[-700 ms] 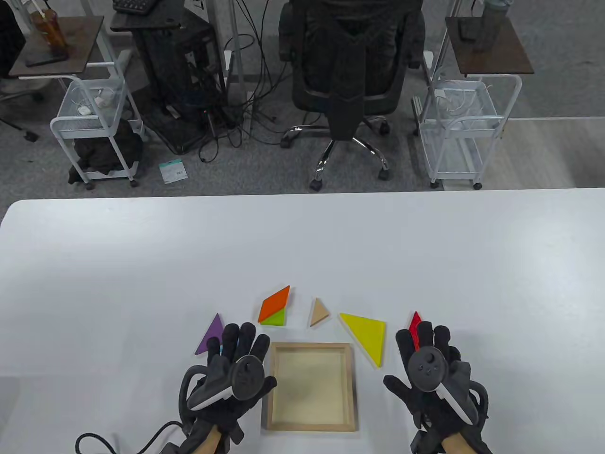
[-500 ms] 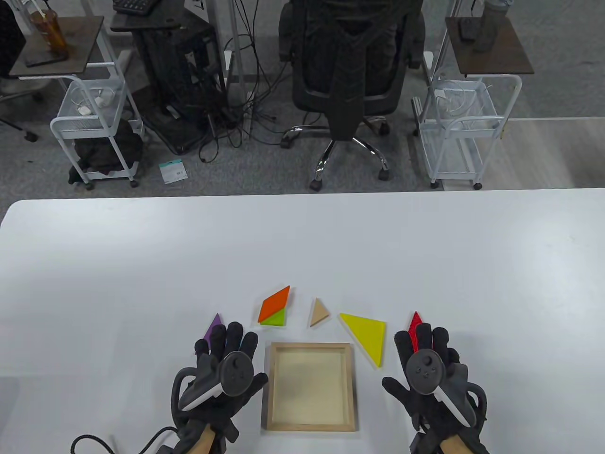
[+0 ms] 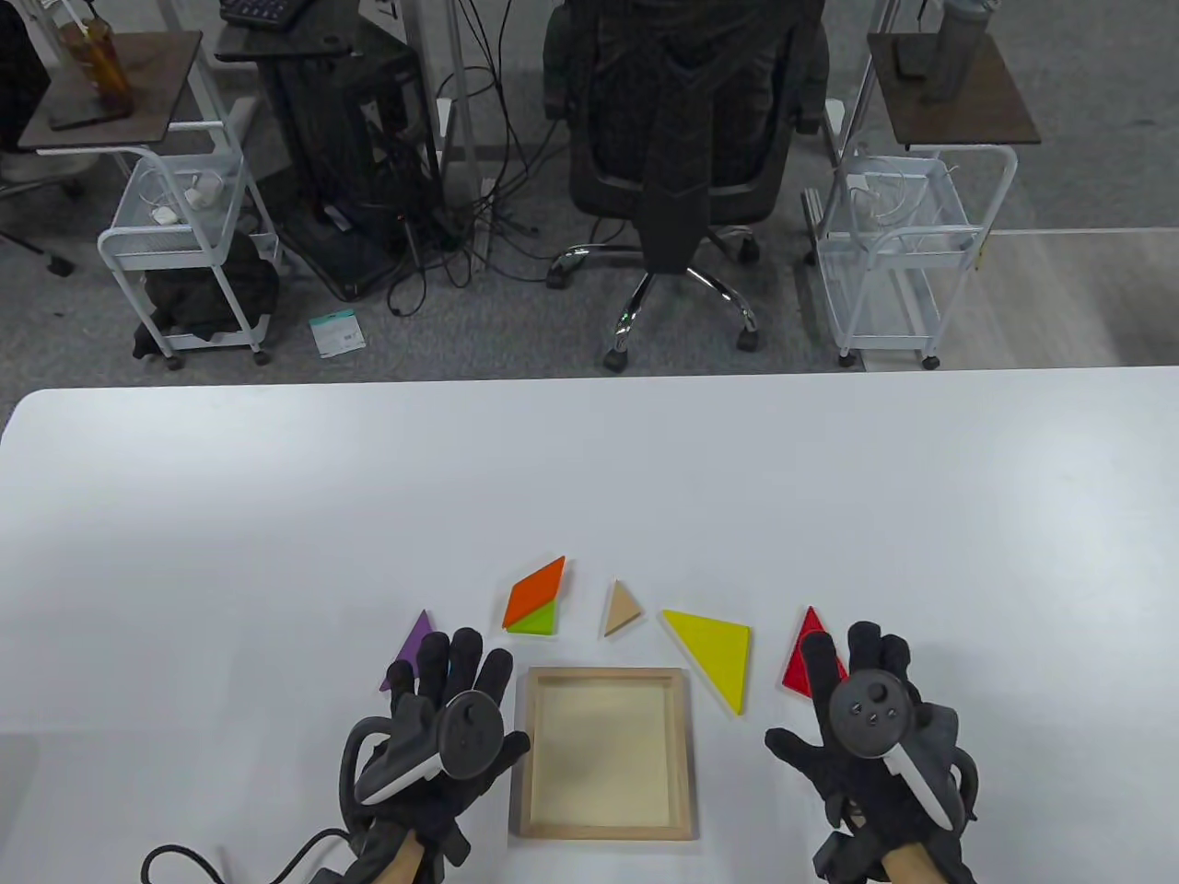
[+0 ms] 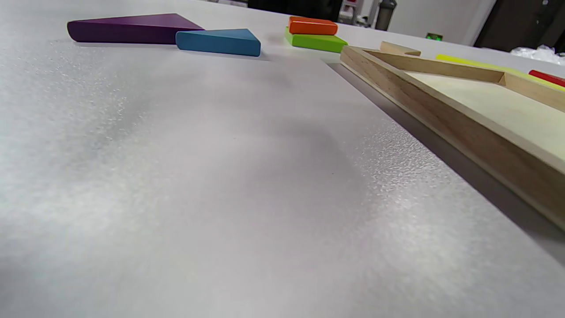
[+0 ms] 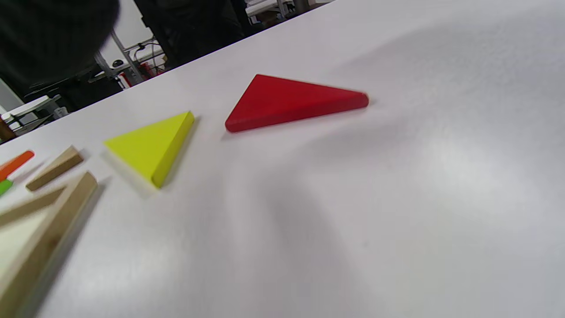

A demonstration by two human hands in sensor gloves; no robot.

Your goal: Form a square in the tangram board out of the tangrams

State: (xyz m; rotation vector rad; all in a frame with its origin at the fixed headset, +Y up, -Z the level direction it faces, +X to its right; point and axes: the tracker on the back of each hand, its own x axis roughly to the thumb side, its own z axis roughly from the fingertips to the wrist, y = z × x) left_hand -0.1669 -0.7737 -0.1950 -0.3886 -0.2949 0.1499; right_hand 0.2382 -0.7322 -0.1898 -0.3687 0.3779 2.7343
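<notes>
1. Near the front edge of the white worktop point(image 3: 276, 516), between both hands, lies the square shallow wooden tangram board point(image 3: 686, 737), flat, nothing inside it.
2. Tangram pieces sit in an arc beyond the board, all outside it, flat on the worktop.
3. Purple wooden triangle point(image 3: 413, 645) at far left; partly covered by the left hand's fingers in the table view.
4. Blue wooden piece point(image 4: 218, 41) just beside the purple triangle; the left wrist view shows it clearly, the table view only a sliver between the fingers.
5. Orange parallelogram piece point(image 3: 534, 587) stacked partly on a green piece point(image 3: 537, 623), just past the board's far left corner.
6. Small natural-wood triangle point(image 3: 622, 609) beyond the board's far edge, apart from its neighbours.
7. Large yellow wooden triangle point(image 3: 714, 652) just beside the board's far right corner.
8. Red wooden triangle point(image 3: 807, 654) right of the yellow one, separate from it; its right side is hidden under the right hand's fingers in the table view.
9. Left hand point(image 3: 442, 727) in a black sensor glove, palm down, fingers straight and spread, holding nothing; whether the fingers touch the purple or blue piece, cannot tell.
10. Right hand point(image 3: 866, 727) in a black glove, palm down, fingers extended and relaxed, gripping nothing; contact with the red triangle unclear.
11. Beyond the worktop: black office chair point(image 3: 682, 120), two white wire carts point(image 3: 184, 239).
</notes>
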